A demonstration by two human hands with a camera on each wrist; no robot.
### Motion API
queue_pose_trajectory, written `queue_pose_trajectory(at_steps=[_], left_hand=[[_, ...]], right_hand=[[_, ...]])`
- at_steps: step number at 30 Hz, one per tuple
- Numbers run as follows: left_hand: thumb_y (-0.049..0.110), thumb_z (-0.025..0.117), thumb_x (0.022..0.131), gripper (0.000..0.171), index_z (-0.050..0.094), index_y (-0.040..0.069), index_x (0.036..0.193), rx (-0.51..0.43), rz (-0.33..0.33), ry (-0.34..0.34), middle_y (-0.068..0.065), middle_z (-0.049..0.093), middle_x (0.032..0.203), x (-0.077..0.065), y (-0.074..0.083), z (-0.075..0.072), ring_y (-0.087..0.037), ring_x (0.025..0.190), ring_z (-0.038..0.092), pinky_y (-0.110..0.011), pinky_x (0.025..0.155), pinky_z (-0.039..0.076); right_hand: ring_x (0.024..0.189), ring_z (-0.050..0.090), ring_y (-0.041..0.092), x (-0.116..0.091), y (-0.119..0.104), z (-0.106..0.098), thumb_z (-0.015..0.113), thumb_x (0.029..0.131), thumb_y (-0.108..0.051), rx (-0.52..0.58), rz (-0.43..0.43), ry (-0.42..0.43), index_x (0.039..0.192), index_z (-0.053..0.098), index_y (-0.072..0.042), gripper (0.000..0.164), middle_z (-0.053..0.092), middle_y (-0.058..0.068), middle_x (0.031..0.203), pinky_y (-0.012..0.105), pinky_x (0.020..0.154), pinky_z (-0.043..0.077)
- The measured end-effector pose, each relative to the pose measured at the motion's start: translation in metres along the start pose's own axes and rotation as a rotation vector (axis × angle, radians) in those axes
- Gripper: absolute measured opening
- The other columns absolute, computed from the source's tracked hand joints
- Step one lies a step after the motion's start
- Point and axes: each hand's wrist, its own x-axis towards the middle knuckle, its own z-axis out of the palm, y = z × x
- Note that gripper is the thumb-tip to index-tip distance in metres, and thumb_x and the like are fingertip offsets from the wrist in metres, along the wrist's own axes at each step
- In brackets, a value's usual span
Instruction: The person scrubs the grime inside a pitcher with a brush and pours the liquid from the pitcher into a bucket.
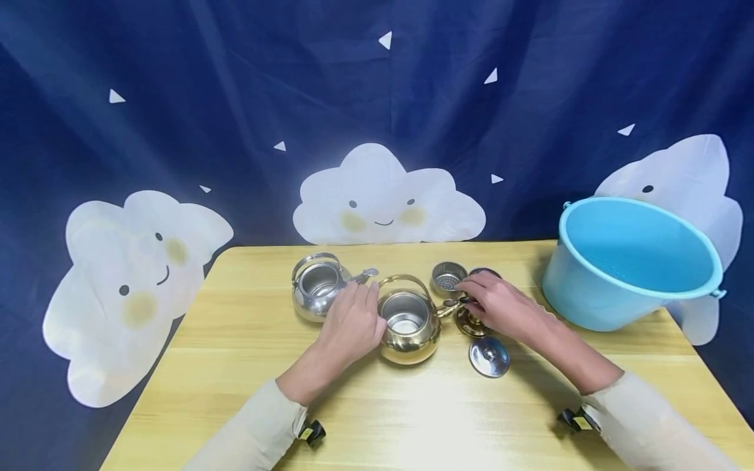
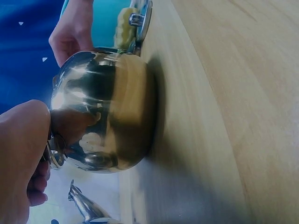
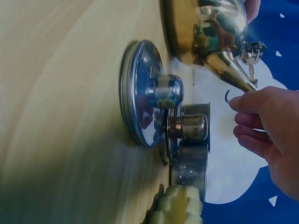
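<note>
A gold teapot [image 1: 409, 343] stands on the table with its lid off and its spout pointing right. My left hand [image 1: 353, 320] grips its left side by the handle's hinge; the curled fingers partly show in the left wrist view. At the tip of the spout [image 3: 229, 72], my right hand [image 1: 495, 304] pinches with thumb and fingers. A small hinged cap [image 3: 252, 50] sits raised above the spout. Behind my left hand is a silver teapot [image 1: 315, 297], also lidless, its spout toward the gold one.
Right of the gold teapot lie a silver lid [image 1: 490, 358], a gold lid [image 1: 471, 325] and a perforated strainer [image 1: 449, 278]. A second round metal piece [image 1: 486, 271] is partly hidden by my right hand. A pale yellow, wavy-edged thing [image 3: 176, 205] lies nearby. A blue bucket [image 1: 601, 294] stands at the right.
</note>
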Motion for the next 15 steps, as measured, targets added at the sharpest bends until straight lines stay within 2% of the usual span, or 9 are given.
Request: queue_pose_trajectory(at_steps=[8,15], left_hand=[[0.021,0.055,0.086,0.051,0.068,-0.009,0.126,0.016,0.002,-0.012,-0.006,0.06,0.075,0.001,0.001,-0.001,-0.02,0.07,0.048,-0.033,0.067,0.044],[0.022,0.055,0.085,0.052,0.068,-0.009,0.125,0.011,0.006,-0.004,-0.006,0.06,0.075,0.001,0.001,-0.001,-0.021,0.071,0.048,-0.032,0.066,0.043]], right_hand=[[0.098,0.071,0.028,-0.004,-0.006,-0.003,0.086,0.079,-0.007,0.001,-0.002,0.055,0.11,0.074,0.001,0.034,0.075,0.013,0.105,0.041,0.084,0.061],[0.1,0.072,0.029,-0.009,-0.012,-0.009,0.086,0.08,-0.009,0.003,0.056,0.051,0.112,0.074,0.0,0.035,0.075,0.013,0.107,0.043,0.085,0.061]])
